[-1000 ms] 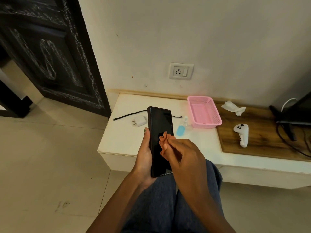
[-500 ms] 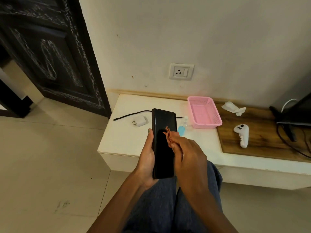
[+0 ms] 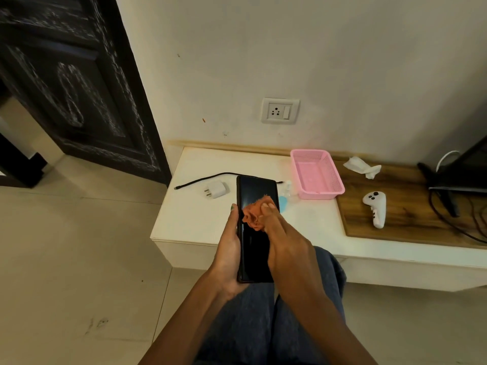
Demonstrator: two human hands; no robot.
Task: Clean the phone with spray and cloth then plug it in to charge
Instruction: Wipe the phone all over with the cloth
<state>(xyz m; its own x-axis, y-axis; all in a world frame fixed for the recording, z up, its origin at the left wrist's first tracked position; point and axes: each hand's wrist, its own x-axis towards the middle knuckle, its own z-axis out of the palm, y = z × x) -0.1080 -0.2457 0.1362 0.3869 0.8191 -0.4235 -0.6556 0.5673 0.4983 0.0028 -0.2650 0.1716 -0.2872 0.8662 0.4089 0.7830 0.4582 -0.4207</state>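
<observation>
One phone point(image 3: 254, 233) gripped upright in left hand point(image 3: 228, 248) above lap; one orange cloth point(image 3: 253, 214) pinched against screen by right hand point(image 3: 286, 242). On desk point(image 3: 195, 219): one charger point(image 3: 216, 189), one cable point(image 3: 203, 179), one spray bottle point(image 3: 285, 196), one pink basket point(image 3: 316, 173).

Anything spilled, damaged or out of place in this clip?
Nothing spilled or broken. Only oddities: a crumpled white tissue lies loose on the wooden board, and the charger plug sits detached from its cable.
</observation>
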